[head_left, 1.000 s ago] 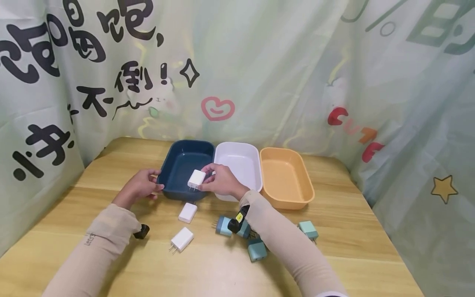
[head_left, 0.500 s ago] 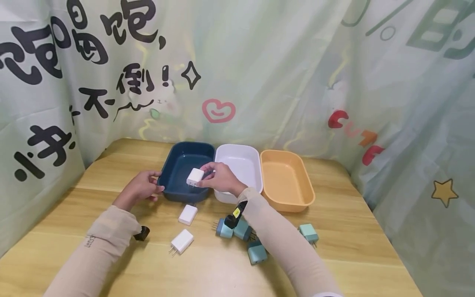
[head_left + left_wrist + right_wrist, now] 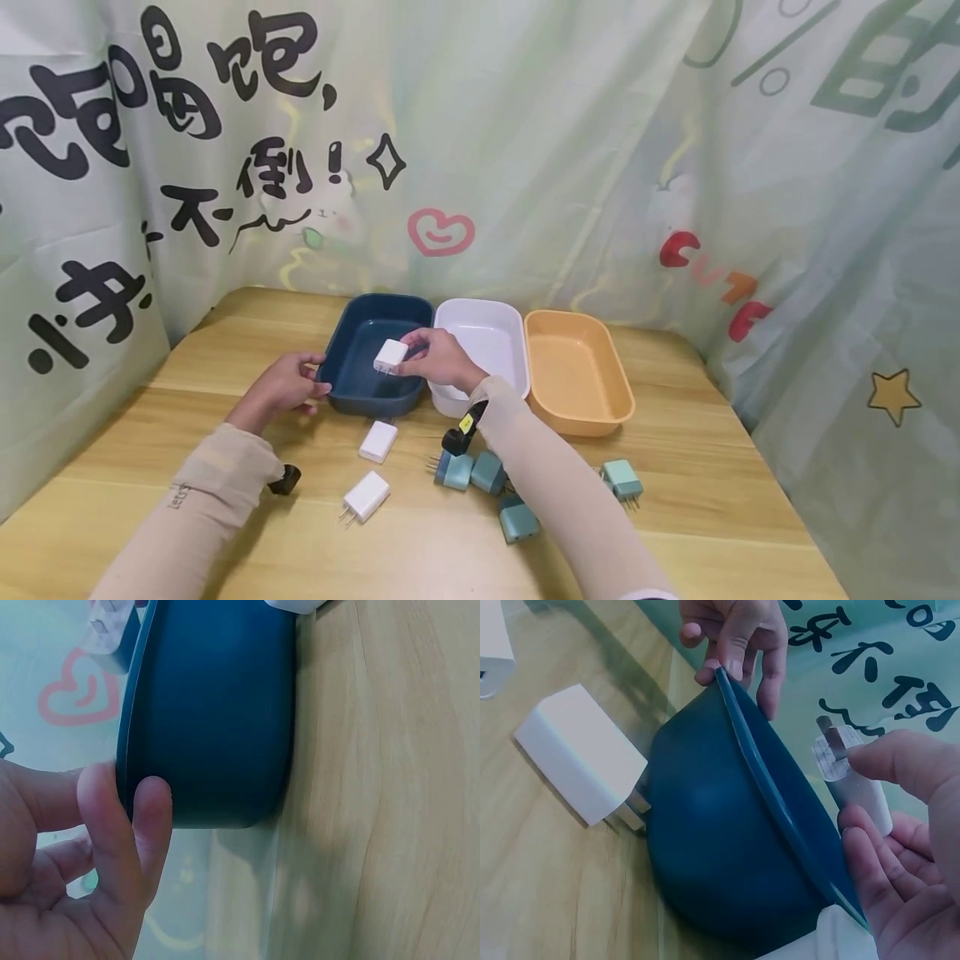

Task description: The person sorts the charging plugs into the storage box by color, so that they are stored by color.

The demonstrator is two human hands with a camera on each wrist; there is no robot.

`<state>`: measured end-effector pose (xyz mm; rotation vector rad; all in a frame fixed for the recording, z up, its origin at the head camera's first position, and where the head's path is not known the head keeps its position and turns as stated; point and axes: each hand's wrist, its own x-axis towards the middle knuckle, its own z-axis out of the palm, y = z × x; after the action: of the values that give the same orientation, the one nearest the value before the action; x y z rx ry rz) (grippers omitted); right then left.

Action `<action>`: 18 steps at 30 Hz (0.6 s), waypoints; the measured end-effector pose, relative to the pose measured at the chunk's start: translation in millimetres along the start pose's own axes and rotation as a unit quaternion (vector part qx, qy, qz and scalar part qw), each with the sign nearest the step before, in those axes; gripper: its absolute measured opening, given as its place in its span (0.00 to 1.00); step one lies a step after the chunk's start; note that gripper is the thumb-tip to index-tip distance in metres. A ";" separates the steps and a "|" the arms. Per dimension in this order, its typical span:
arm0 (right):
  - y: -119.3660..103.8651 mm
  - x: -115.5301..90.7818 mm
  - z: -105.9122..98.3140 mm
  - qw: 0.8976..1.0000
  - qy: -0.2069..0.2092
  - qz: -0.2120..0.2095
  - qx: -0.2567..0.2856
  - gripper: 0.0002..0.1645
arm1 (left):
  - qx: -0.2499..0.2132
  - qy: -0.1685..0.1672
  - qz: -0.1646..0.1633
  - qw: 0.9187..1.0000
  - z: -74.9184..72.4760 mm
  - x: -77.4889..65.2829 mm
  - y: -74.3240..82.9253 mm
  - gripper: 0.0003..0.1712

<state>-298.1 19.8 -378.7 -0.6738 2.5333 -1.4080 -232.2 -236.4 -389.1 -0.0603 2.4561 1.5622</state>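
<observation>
My left hand [image 3: 282, 385] pinches the left rim of a dark blue bin [image 3: 375, 406]; in the left wrist view a thumb and finger lie on either side of that rim. My right hand [image 3: 446, 362] holds a white plug-in charger [image 3: 391, 356] between thumb and fingers over the same bin, its prongs toward me. The right wrist view shows the held charger [image 3: 855, 780] just beyond the bin's rim. On the table, a white charger [image 3: 378, 441] lies with its prongs close to the bin's front wall, and another white charger [image 3: 367, 496] lies nearer me.
A white bin [image 3: 450, 403] and an orange bin [image 3: 581, 425] stand in a row right of the blue one. Below my right forearm lie several blue-green chargers [image 3: 519, 518], and another green charger [image 3: 622, 479] is farther right. A printed curtain [image 3: 540, 167] hangs behind the table.
My right hand has shifted slightly left with the white charger, still over the blue bin. The left hand keeps its hold on the rim. The head view has tilted a little.
</observation>
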 end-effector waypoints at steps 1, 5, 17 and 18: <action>1.4 1.3 0.1 1.000 0.000 0.001 0.001 0.27 | 0.000 -0.001 0.000 1.000 0.3 0.3 0.2 0.37; 3.1 4.0 1.4 1.000 0.004 0.009 0.004 0.27 | -0.003 -0.002 0.001 1.000 1.3 0.5 1.2 0.37; 4.7 10.6 2.8 1.000 0.019 0.001 -0.014 0.27 | -0.006 -0.006 -0.004 1.000 1.3 -0.1 3.6 0.37; 5.0 11.3 3.2 1.000 0.020 0.001 -0.014 0.27 | -0.006 -0.006 -0.004 1.000 1.3 0.0 3.8 0.37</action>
<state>-308.4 14.4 -383.8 -0.6538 2.5873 -1.4018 -232.6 -233.6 -386.2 -0.0643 2.4345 1.5703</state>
